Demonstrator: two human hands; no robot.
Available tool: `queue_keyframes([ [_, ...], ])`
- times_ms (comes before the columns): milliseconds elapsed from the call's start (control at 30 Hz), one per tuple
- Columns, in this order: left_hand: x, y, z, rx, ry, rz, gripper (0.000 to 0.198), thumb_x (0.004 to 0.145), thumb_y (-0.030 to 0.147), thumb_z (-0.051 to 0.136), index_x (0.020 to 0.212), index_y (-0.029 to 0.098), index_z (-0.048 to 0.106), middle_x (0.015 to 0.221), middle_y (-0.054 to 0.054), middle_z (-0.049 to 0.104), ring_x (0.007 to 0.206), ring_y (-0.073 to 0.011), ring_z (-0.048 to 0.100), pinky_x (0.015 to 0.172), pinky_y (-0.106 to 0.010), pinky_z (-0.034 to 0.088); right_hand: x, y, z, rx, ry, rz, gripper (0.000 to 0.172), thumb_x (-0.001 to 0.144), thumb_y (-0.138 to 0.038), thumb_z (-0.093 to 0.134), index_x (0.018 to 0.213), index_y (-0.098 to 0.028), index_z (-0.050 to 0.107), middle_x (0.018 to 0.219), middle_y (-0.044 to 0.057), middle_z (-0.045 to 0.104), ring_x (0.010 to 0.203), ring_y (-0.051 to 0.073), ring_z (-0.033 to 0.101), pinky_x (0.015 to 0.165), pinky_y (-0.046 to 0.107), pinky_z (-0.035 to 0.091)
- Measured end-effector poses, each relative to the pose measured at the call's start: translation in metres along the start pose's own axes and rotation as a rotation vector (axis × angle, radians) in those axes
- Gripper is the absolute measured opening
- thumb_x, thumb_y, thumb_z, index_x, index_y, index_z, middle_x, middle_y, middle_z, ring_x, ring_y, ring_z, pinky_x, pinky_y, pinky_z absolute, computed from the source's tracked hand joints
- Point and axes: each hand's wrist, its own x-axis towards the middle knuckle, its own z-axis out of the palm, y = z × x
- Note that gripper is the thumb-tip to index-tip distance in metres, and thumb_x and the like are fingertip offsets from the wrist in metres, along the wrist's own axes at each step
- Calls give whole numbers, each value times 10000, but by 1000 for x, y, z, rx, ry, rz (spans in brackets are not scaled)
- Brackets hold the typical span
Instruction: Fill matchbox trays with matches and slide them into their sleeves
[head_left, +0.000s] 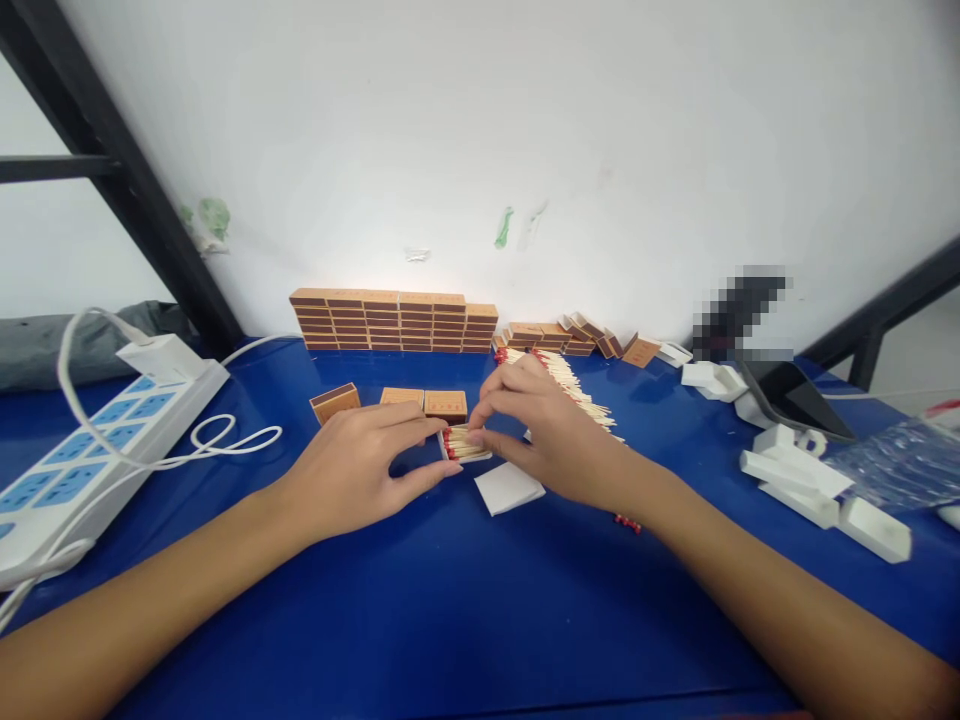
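A small white matchbox tray [469, 459] filled with red-headed matches [457, 440] lies on the blue table in front of me. My left hand [367, 460] grips the tray's left end, thumb at the near side and forefinger at the far side. At the tray's right end, my right hand [529, 420] has thumb and forefinger closed in a pinch on the matches; its exact hold is partly hidden. Just beyond are closed matchboxes [445, 404] and a tilted matchbox [335, 402]. A folded white paper [510, 489] sits under my right hand.
A long pile of loose matches [566, 380] spreads behind my right hand. Stacked matchboxes [394, 322] line the wall. Left stands a power strip [112, 440] with a white cable [202, 445]. White trays [795, 465], a dark phone-like device [796, 398] and clear plastic [900, 460] are right.
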Motion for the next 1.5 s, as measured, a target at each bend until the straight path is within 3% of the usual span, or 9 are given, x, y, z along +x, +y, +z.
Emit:
queue_keyframes([
  [200, -1, 0, -1, 37, -7, 0, 311, 999, 445, 727, 1141, 177, 799, 953, -39, 800, 750, -174, 735, 651, -288, 526, -4, 69, -8, -238, 160, 169, 127, 996, -266, 651, 903, -226, 728, 950, 87, 689, 1007, 297, 565, 1033, 555, 433],
  [367, -1, 1, -3, 42, -22, -1, 321, 1003, 442, 721, 1147, 166, 799, 962, -47, 804, 768, -186, 747, 663, -301, 542, -8, 107, -6, -341, 41, 233, 155, 977, -266, 652, 992, -227, 800, 1033, 118, 692, 1045, 328, 550, 978, 563, 442],
  [500, 0, 1, -5, 36, -22, 4, 317, 1003, 438, 720, 1138, 160, 796, 951, -42, 801, 762, -185, 743, 651, -307, 539, -8, 106, -3, -356, -5, 204, 178, 979, -275, 644, 1004, -240, 818, 1047, 119, 671, 1029, 318, 531, 936, 545, 441],
  [1500, 1, 2, -5, 38, -32, -7, 316, 1009, 460, 706, 1130, 180, 787, 966, -45, 812, 787, -184, 756, 668, -288, 551, -5, 106, 3, -311, 12, 189, 173, 974, -272, 631, 1007, -238, 798, 1024, 121, 671, 1035, 314, 525, 954, 520, 433],
])
